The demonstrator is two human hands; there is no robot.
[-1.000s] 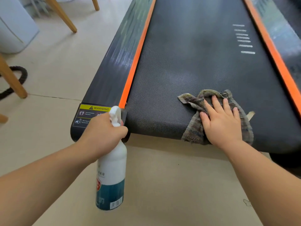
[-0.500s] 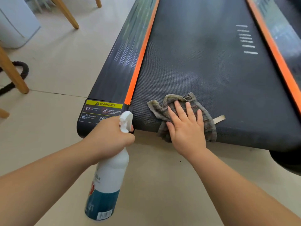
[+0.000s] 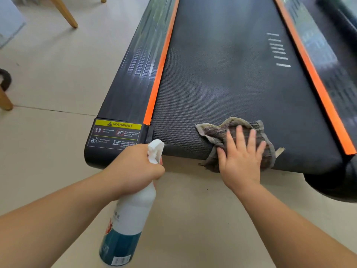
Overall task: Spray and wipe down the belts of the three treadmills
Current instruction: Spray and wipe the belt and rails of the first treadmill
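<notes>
Forearms entered from the bottom edge of the head view. The spray bottle (image 3: 127,225), white above a teal band with a barcode, hung tilted over the beige floor (image 3: 48,78). The left hand (image 3: 135,167) gripped its neck, fingers curled tight beneath the white trigger head, nozzle directed toward the near left corner of the treadmill belt (image 3: 222,84).

The right hand (image 3: 241,161) lay palm-down on a crumpled grey-brown rag (image 3: 214,132), fingers straight and spread apart, pressing it onto the belt. The rag sat at the belt's near end, about midway across, and one part of it draped over the rounded edge.

Left of the belt, a yellow-headed warning label (image 3: 116,134) was fixed to the near corner of the dark side rail (image 3: 133,74). Orange strips bordered the belt on the left (image 3: 160,74) and on the right (image 3: 316,88). A column of short white lines (image 3: 278,51) marked the belt farther up, toward its right side.

On the floor well to the left stood a wooden furniture leg (image 3: 4,101), and another (image 3: 63,12) farther back.
</notes>
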